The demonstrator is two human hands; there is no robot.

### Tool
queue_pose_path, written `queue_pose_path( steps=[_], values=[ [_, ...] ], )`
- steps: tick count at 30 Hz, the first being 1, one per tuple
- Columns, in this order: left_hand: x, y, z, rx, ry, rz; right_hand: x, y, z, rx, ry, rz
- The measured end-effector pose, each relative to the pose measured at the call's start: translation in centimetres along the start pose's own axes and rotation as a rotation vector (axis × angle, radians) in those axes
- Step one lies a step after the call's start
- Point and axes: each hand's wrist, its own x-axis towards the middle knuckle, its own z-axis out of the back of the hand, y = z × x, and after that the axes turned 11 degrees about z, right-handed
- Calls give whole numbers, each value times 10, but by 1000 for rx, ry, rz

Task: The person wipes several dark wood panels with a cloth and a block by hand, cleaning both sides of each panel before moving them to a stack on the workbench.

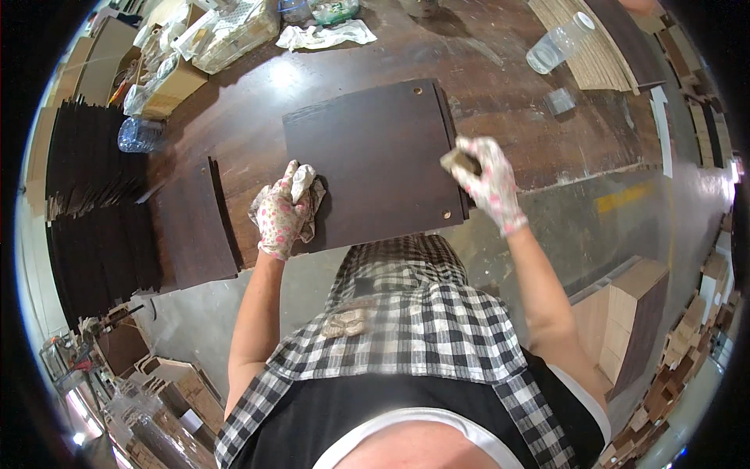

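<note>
Two gloved hands flank the dark panel (375, 160), touching its edges.

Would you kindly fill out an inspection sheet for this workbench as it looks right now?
Surface: dark wooden workbench, worn and scuffed.
Job's things: dark brown panel lying flat, small holes near its right corners; a cloth under the left hand; a small block at the panel's right edge.
Clutter: clear plastic bottle, white rag, small grey block, a second dark panel at left.
Grippers: left hand, gloved, presses the cloth on the panel; right hand, gloved, grips the small block.
Cables: nothing seen.
Surroundings: stacks of dark panels at left, wooden boxes at right.
</note>
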Motion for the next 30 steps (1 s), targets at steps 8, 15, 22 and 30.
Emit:
queue_pose_path(
  steps=[8,15,22,30],
  values=[
    [10,31,-25,-173,-105,-219,-130,72,2,120,-260,-328],
    [29,23,8,-87,274,-280,-107,114,-80,-283,-379,-245],
    [35,1,1,-4,295,-327,-81,193,-196,108,4,285],
    [40,15,-17,-35,176,-403,-82,172,-167,-226,-112,139]
  ],
)
